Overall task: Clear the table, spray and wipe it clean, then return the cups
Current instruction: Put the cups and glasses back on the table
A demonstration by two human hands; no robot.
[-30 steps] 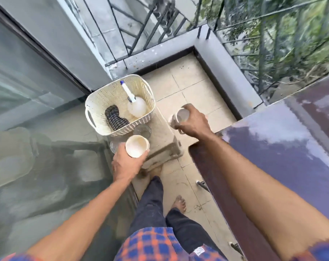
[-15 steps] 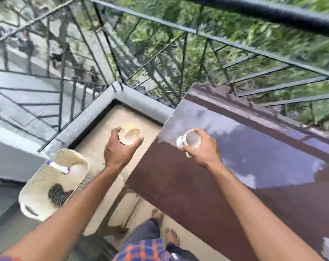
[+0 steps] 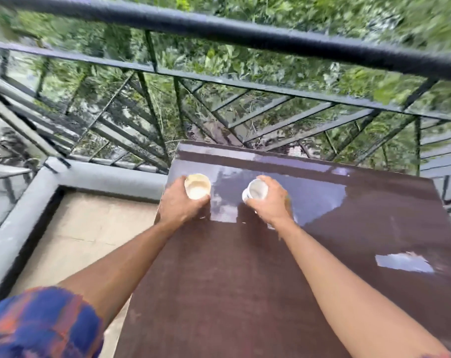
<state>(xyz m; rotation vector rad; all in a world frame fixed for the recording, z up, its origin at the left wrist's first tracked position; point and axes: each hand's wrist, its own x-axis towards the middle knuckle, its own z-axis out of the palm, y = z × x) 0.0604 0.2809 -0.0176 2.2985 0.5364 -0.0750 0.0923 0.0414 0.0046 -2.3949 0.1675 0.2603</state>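
Head view: both arms now reach over the brown table (image 3: 245,293), which fills far more of the frame than before. Over its far left corner, the left hand (image 3: 179,204) is wrapped around the cream cup (image 3: 197,186), the right hand (image 3: 272,202) around the white cup (image 3: 256,191). Bare tabletop lies right of them; the railing (image 3: 270,40) stands beyond its far edge.

2 cups (image 3: 197,186) (image 3: 256,191) side by side over table (image 3: 245,280) far end, railing (image 3: 245,37) behind
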